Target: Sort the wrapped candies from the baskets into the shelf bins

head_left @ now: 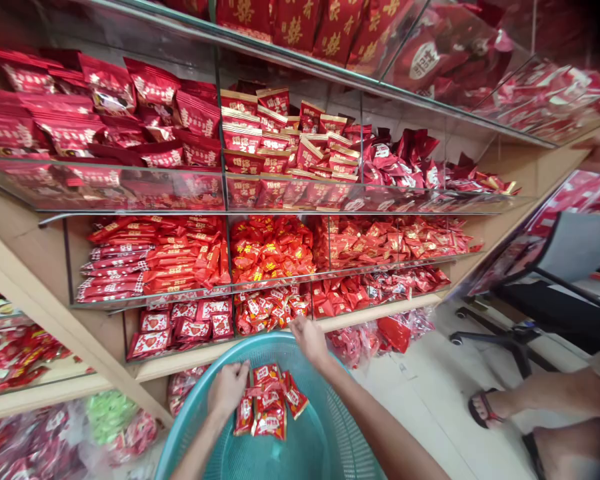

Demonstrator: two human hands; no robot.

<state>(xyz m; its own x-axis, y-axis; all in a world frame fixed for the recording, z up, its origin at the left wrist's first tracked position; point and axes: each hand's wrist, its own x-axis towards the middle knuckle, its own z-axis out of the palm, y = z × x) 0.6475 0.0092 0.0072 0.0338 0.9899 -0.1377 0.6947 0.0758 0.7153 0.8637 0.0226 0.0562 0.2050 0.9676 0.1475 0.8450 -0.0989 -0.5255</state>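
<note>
Packets [269,403] in glossy red wrappers lie in a small overlapping cluster inside the turquoise plastic basket [193,415], nearer its far rim. Just beside the cluster's left edge I have my left hand [229,387], fingers bent, though I cannot tell whether they pinch a packet, and my right hand [311,341] is at the basket's far rim, fingers curled, its grip likewise unclear. Beyond that rim, the wooden display shelf [180,364] carries red-wrapped sweets [270,308] behind clear panels.
</note>
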